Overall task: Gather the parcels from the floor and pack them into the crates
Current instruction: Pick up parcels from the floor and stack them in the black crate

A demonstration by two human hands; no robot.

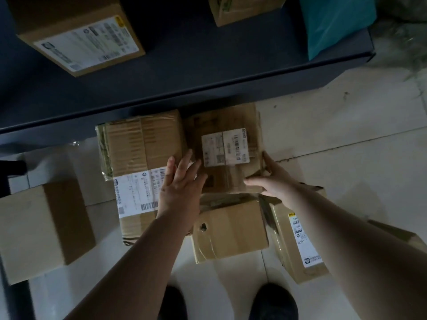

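Two hands flank the labelled parcel [224,148]: left hand [180,183] flat, right hand [272,179] gripping its corner.

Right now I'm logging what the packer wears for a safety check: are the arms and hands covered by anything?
No. Both forearms are bare as far as the picture shows, with no sleeves in view. The left hand and right hand wear no gloves, and no watch, ring or wristband shows, though the light is dim.

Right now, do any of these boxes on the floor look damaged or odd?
Yes. The small box near the feet has a round hole punched in its top and wrinkled tape. The labelled box between the left hand and right hand looks creased and dented.
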